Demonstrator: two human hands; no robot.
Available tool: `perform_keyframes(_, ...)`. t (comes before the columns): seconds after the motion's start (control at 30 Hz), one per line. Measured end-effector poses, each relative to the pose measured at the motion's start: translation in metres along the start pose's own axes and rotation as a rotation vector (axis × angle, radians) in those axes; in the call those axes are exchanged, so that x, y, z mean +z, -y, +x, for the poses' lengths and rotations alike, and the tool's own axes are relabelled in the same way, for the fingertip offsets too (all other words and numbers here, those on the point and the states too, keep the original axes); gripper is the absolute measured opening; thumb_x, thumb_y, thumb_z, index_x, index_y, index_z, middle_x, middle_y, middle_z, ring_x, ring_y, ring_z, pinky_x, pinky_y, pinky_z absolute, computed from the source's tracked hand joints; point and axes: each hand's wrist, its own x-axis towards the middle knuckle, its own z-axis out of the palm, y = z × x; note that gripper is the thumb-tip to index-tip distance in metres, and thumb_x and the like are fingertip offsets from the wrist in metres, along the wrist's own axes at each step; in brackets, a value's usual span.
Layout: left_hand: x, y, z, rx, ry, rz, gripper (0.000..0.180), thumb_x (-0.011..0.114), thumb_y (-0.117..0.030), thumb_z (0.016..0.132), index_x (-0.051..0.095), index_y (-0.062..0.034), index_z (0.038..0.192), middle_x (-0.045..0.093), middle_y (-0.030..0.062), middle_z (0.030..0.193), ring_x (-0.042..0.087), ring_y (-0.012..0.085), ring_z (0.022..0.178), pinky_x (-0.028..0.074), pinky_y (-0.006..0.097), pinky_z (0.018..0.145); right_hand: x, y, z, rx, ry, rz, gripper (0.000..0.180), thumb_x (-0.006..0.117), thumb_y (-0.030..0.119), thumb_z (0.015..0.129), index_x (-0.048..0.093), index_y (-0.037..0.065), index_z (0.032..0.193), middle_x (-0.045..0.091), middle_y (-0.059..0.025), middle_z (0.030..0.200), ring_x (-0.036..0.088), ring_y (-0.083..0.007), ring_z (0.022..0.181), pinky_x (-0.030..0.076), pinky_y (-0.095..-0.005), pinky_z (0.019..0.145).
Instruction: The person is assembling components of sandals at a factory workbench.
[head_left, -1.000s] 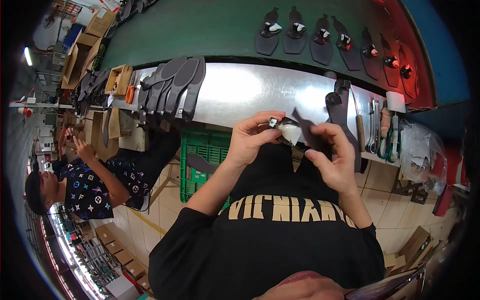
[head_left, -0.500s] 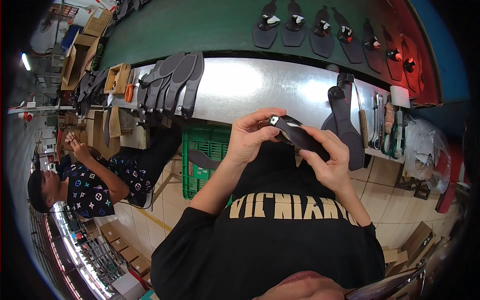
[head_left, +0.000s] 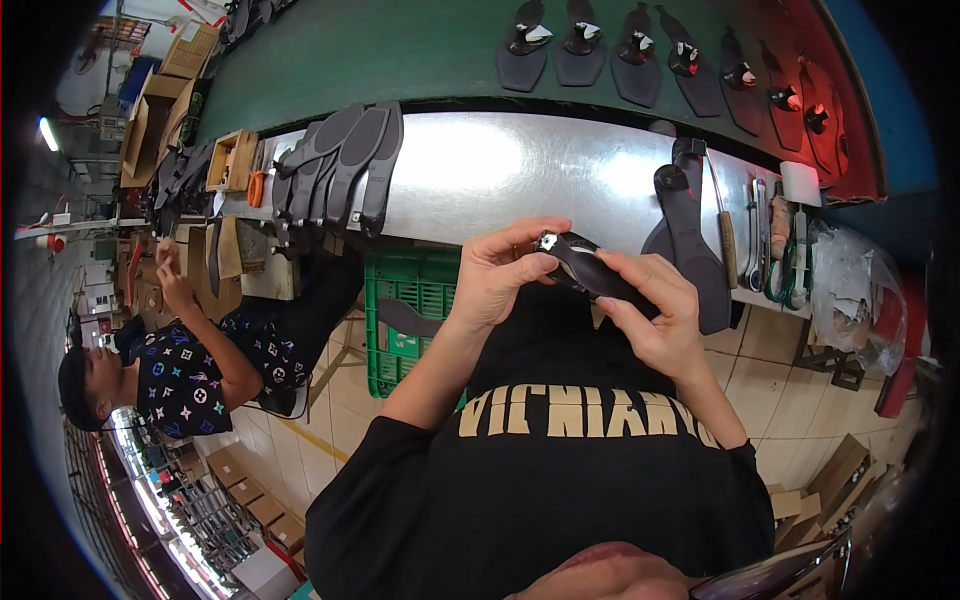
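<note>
Just in front of the near edge of the metal desk (head_left: 470, 165), a dark shoe part (head_left: 583, 264) is held up between two bare hands. Handling of it appears to be midway: its layers are seen close together, with a pale sliver between them, but whether they are joined cannot be told, and it has not been set down. Beyond, on the green surface (head_left: 380, 70), a row of dark soles (head_left: 522, 70) is laid out, topped with black and white pieces. Overlapping soles (head_left: 350, 170) are stacked at the left of the desk, and more soles (head_left: 697, 255) are placed at the right; how finished these are cannot be told.

The shoe part's white-tipped end is pinched between the thumb and fingers of the left hand (head_left: 503, 272); its opposite end is gripped between the thumb and fingers of the right hand (head_left: 655, 308).
</note>
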Motion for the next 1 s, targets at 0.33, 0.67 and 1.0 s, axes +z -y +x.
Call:
perform_keyframes(0.33,-0.008,0.009,0.000,0.140,0.099,0.075,0.037,0.066,0.013,0.076,0.069,0.0018,0.111,0.059,0.0267,0.124,0.067,0.0257,0.101,0.061,0.030,0.075,-0.003,0.006,0.004,-0.002,0.030,-0.059,0.042,0.073,0.001,0.074,0.067,0.002,0.115,0.066,-0.0123,0.085,0.062,-0.0259,0.075,0.048,-0.0332,0.069)
perform_keyframes(0.67,-0.011,0.004,0.001,0.186,0.240,0.158,0.037,0.062,0.016,0.076,0.069,0.0042,0.110,0.054,0.0322,0.131,0.064,0.0318,0.111,0.057,0.033,0.086,-0.007,0.012,0.006,-0.037,0.100,-0.225,0.043,0.074,0.004,0.073,0.065,0.002,0.115,0.061,-0.0109,0.083,0.060,-0.0287,0.076,0.049,-0.0364,0.067)
perform_keyframes(1.0,-0.005,0.002,-0.003,0.068,0.255,0.185,0.035,0.059,0.012,0.084,0.066,0.0024,0.117,0.056,0.0254,0.132,0.063,0.0269,0.113,0.059,0.029,0.083,-0.001,0.004,0.003,0.038,0.163,-0.226,0.043,0.073,0.006,0.075,0.062,0.001,0.116,0.062,-0.0135,0.087,0.062,-0.0307,0.079,0.050,-0.0376,0.070)
